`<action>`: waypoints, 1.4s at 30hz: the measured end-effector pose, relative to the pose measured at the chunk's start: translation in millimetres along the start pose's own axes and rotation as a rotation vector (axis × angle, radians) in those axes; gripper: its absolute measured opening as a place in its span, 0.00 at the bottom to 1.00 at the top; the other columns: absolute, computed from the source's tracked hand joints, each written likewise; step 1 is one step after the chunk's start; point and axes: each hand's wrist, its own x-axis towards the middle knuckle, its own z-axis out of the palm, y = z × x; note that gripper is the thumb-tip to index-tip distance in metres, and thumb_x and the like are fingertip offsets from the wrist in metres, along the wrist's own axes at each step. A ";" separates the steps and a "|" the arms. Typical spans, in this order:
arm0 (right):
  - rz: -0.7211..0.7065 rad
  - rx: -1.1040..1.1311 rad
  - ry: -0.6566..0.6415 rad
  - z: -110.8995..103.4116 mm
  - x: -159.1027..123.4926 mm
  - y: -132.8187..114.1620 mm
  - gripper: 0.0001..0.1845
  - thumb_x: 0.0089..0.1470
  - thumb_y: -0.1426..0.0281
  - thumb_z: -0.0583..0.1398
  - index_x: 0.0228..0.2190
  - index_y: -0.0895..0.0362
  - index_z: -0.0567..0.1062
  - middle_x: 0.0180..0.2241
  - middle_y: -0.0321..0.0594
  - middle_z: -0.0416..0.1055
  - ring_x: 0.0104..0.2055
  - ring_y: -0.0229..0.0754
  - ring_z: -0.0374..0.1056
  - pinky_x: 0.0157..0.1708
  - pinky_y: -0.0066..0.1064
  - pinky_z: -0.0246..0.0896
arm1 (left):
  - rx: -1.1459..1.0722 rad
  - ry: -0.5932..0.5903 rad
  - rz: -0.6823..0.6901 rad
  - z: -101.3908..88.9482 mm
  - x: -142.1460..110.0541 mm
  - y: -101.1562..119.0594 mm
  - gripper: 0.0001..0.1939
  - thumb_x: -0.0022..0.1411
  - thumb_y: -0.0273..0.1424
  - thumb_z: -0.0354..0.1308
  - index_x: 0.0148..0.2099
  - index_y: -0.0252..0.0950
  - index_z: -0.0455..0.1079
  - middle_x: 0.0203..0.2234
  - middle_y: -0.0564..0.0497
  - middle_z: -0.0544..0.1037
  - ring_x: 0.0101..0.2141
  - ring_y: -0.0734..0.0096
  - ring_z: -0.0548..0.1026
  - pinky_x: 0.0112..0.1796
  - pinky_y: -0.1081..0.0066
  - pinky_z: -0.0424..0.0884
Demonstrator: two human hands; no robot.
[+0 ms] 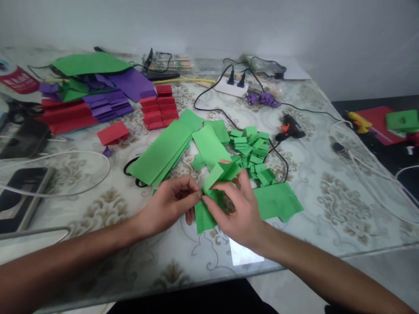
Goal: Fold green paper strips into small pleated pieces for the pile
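Observation:
Both my hands meet over a folded green paper strip (pixel 205 219) near the front of the table. My left hand (pixel 173 200) pinches its edge between thumb and fingers. On the other side, my right hand (pixel 238 207) grips the same paper, thumb tip close to the left thumb. The strip's creased upper flaps stand up between the right fingers; part of it is hidden behind them. Just beyond lie a stack of long green paper strips (pixel 160 152) and a heap of small folded green pieces (pixel 250 150). More green paper (pixel 278 200) lies right of my right hand.
Folded red paper (pixel 159 109) and purple sheets (pixel 131 83) lie at the back left, near scissors (pixel 19 107) and a phone (pixel 22 196). A white power strip (pixel 231 86) feeds black cables across the table. A black glue gun (pixel 291 127) rests at the right.

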 end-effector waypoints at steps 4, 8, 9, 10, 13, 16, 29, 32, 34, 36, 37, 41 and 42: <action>0.118 0.066 -0.037 2.9 -0.1 -1.6 0.01 0.62 0.71 0.64 0.37 0.55 0.75 0.39 0.42 0.64 0.41 0.47 0.70 0.42 0.42 0.71 | 0.044 0.006 0.039 1.4 -3.2 -0.8 0.09 0.64 0.33 0.63 0.36 0.33 0.69 0.21 0.56 0.74 0.18 0.76 0.76 0.22 0.77 0.71; 0.186 0.112 -0.038 2.5 0.6 -2.3 0.03 0.61 0.72 0.64 0.34 0.55 0.75 0.37 0.40 0.65 0.39 0.45 0.69 0.40 0.38 0.67 | 0.080 0.005 0.062 2.1 -3.5 -2.6 0.08 0.66 0.33 0.62 0.37 0.33 0.70 0.22 0.56 0.74 0.20 0.76 0.76 0.24 0.77 0.72; 0.200 0.129 -0.040 2.5 0.9 -2.1 0.03 0.61 0.72 0.64 0.34 0.55 0.75 0.37 0.39 0.65 0.39 0.45 0.69 0.39 0.38 0.67 | 0.086 0.006 0.065 2.3 -3.2 -3.1 0.08 0.66 0.33 0.61 0.38 0.34 0.70 0.22 0.56 0.74 0.20 0.76 0.76 0.24 0.77 0.72; 0.210 0.149 -0.044 2.6 1.0 -1.8 0.03 0.62 0.72 0.64 0.33 0.55 0.75 0.36 0.39 0.66 0.39 0.45 0.69 0.39 0.37 0.66 | 0.092 0.007 0.067 2.5 -3.0 -3.6 0.08 0.67 0.33 0.61 0.38 0.34 0.70 0.22 0.56 0.74 0.20 0.76 0.76 0.24 0.77 0.72; 0.229 0.197 -0.054 3.2 1.3 -0.8 0.04 0.62 0.73 0.64 0.33 0.55 0.75 0.36 0.39 0.66 0.39 0.44 0.69 0.39 0.36 0.65 | 0.103 0.010 0.068 2.6 -2.9 -4.8 0.07 0.67 0.33 0.60 0.38 0.34 0.71 0.21 0.56 0.75 0.21 0.75 0.76 0.24 0.77 0.73; 0.235 0.218 -0.058 3.1 1.5 -0.5 0.04 0.62 0.73 0.64 0.33 0.55 0.76 0.36 0.39 0.66 0.40 0.44 0.69 0.39 0.36 0.64 | 0.101 0.002 0.069 1.6 -3.8 -5.3 0.07 0.68 0.32 0.60 0.38 0.34 0.71 0.22 0.56 0.74 0.21 0.75 0.76 0.25 0.77 0.73; 0.168 0.193 -0.055 1.8 -0.1 -0.2 0.04 0.61 0.75 0.65 0.33 0.56 0.77 0.34 0.37 0.67 0.36 0.42 0.69 0.36 0.35 0.65 | 0.130 -0.021 0.106 -1.4 -3.7 -2.1 0.08 0.69 0.31 0.58 0.36 0.34 0.72 0.23 0.56 0.73 0.23 0.76 0.76 0.26 0.77 0.71; 0.143 0.174 -0.047 1.2 0.4 -0.7 0.03 0.61 0.75 0.65 0.34 0.56 0.77 0.33 0.37 0.67 0.36 0.42 0.69 0.36 0.36 0.66 | 0.109 -0.031 0.103 -2.1 -4.5 -1.9 0.08 0.69 0.32 0.58 0.36 0.34 0.71 0.24 0.56 0.73 0.23 0.76 0.76 0.27 0.76 0.72; 0.114 0.174 -0.050 -0.3 1.3 -0.9 0.03 0.61 0.75 0.65 0.36 0.55 0.79 0.34 0.38 0.68 0.37 0.43 0.70 0.37 0.37 0.69 | 0.096 -0.036 0.097 -2.8 -4.6 -1.1 0.09 0.69 0.32 0.58 0.36 0.34 0.71 0.23 0.56 0.72 0.23 0.76 0.75 0.27 0.76 0.72; 0.088 0.192 -0.061 -2.5 2.2 -0.6 0.05 0.61 0.75 0.64 0.38 0.55 0.80 0.40 0.42 0.70 0.39 0.44 0.72 0.40 0.39 0.71 | 0.082 -0.037 0.091 -3.7 -3.6 -0.1 0.09 0.70 0.32 0.57 0.36 0.34 0.70 0.24 0.56 0.72 0.23 0.76 0.75 0.27 0.76 0.72; 0.074 0.203 -0.066 -3.7 2.6 -0.3 0.06 0.62 0.76 0.64 0.40 0.55 0.80 0.43 0.44 0.70 0.41 0.44 0.73 0.41 0.40 0.72 | 0.077 -0.036 0.090 -4.1 -2.9 0.3 0.09 0.70 0.32 0.57 0.36 0.34 0.70 0.24 0.56 0.72 0.22 0.76 0.75 0.27 0.76 0.72; 0.042 0.227 -0.046 -7.8 3.3 0.5 0.10 0.61 0.77 0.63 0.42 0.53 0.79 0.54 0.48 0.68 0.50 0.48 0.74 0.51 0.45 0.73 | 0.080 -0.029 0.108 -5.3 0.0 1.2 0.09 0.70 0.32 0.57 0.36 0.34 0.69 0.24 0.56 0.71 0.22 0.75 0.75 0.27 0.75 0.72; 0.062 0.266 -0.022 -8.4 3.1 0.4 0.11 0.60 0.77 0.63 0.43 0.52 0.76 0.55 0.47 0.67 0.51 0.49 0.74 0.52 0.46 0.72 | 0.084 -0.023 0.112 -5.5 0.3 1.2 0.09 0.70 0.32 0.57 0.36 0.34 0.69 0.24 0.56 0.71 0.22 0.76 0.75 0.27 0.75 0.72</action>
